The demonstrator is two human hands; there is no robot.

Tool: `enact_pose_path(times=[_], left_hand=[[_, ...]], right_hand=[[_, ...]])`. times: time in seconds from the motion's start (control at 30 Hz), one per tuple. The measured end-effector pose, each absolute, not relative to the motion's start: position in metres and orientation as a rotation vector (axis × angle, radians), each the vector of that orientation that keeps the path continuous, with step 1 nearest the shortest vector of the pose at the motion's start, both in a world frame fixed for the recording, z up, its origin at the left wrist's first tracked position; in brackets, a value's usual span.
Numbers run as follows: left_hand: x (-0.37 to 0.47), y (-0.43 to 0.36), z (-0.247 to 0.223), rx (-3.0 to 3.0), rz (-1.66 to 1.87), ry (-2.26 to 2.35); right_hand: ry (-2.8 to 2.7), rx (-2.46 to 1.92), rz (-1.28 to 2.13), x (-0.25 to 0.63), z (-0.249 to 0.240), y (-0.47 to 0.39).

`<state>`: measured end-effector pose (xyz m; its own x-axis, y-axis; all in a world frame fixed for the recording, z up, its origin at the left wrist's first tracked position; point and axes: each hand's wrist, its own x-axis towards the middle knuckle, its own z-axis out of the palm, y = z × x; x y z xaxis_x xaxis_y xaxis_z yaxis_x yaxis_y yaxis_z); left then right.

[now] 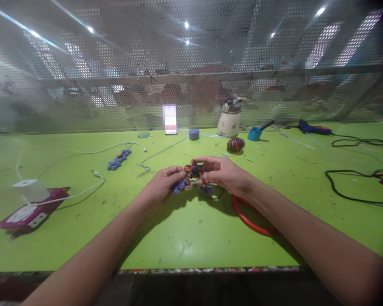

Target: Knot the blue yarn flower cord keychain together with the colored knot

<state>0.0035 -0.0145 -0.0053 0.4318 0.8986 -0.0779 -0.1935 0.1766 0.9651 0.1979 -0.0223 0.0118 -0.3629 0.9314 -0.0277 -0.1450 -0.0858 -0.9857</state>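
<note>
Near the middle of the table, my left hand (161, 185) and my right hand (225, 174) meet at a small knotted flower of dark multicolour yarn (194, 169). My left thumb and fingers are closed on its left side, where a blue-purple yarn piece (178, 186) also hangs below the thumb. The fingers of my right hand pinch the flower's right side. Another bluish yarn piece (207, 190) shows beneath the right fingers; whether they touch it I cannot tell. A red ring (250, 225) lies partly hidden under my right forearm.
Left: a blue yarn strip (119, 160), white cable (97, 185) and purple power strip (40, 208). Behind: a lit phone (170, 120), blue yarn ball (194, 134), multicolour yarn ball (235, 145), pale jug (229, 123) and blue round container (254, 134). A glue gun (314, 128) trails black cord at right.
</note>
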Motion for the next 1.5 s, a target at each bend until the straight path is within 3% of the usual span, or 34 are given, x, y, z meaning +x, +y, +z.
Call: enact_pose_path(times=[0.33,1.23,1.5], left_hand=[[0.004,-0.019,-0.001,1.114,0.862,0.711],[0.003,-0.015,-0.007,1.205,0.883,0.735],[0.002,-0.016,-0.004,1.108,0.848,0.746]], right_hand=[[-1.430,-1.009,1.414,0.196,0.011,-0.023],[-1.303,-0.916,1.692,0.193,0.018,-0.028],[-1.543,-0.891,1.484,0.193,0.014,-0.029]])
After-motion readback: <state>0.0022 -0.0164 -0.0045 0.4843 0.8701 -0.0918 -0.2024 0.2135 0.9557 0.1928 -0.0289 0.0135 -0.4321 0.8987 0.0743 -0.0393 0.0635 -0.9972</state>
